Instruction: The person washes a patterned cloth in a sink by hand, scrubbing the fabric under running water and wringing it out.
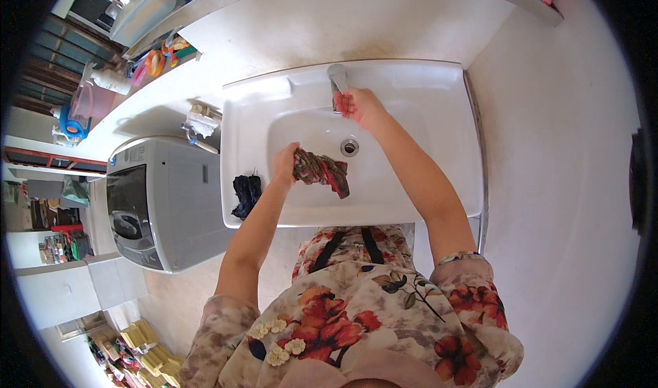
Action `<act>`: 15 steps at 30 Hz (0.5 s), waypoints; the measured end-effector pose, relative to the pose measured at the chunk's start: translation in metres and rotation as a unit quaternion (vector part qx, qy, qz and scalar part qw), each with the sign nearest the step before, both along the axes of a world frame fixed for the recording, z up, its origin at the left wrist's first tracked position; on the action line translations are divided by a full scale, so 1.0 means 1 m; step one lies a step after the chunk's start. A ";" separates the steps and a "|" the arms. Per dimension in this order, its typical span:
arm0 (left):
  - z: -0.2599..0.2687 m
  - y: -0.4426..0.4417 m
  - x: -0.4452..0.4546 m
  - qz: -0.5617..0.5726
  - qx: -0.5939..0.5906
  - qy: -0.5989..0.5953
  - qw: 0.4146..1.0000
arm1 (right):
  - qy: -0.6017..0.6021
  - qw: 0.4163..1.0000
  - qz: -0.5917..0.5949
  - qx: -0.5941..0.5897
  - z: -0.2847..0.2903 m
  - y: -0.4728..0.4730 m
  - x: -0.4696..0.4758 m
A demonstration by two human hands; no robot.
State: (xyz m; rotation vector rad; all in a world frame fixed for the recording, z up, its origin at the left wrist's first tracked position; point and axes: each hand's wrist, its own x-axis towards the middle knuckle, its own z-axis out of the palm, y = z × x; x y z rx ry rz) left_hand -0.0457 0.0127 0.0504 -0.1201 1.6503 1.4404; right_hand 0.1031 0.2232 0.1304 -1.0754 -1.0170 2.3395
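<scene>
My left hand [286, 163] grips a bunched, wet-looking patterned cloth [321, 169] with dark brown and red areas. The cloth hangs over the basin of a white ceramic sink [411, 182], left of the metal drain [349, 147]. At the back of the sink, my right hand [357, 108] is up against the tap [338, 77], its fingers curled by the spout. Whether those fingers touch the metal or hold anything cannot be made out. A crumpled dark cloth [247, 195] lies on the sink's left rim, beside my left forearm.
Left of the sink stands a grey top-loading washing machine [175, 203]. Between them, a wall tap with a blue handle [190, 133] carries a white cloth. Bottles and tape rolls [154, 63] line the ledge behind. A wall [545, 156] rises close on the right.
</scene>
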 end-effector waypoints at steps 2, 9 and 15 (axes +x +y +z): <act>-0.010 -0.006 0.008 -0.067 -0.002 0.090 0.994 | 0.060 0.998 0.002 -0.012 -0.001 0.015 0.005; 0.000 -0.019 0.024 -0.026 -0.024 -0.031 0.999 | -0.071 0.983 0.048 0.165 -0.120 0.006 0.055; 0.019 -0.038 0.016 0.029 0.047 -0.161 0.985 | -0.271 0.555 0.285 0.733 -0.184 -0.088 0.071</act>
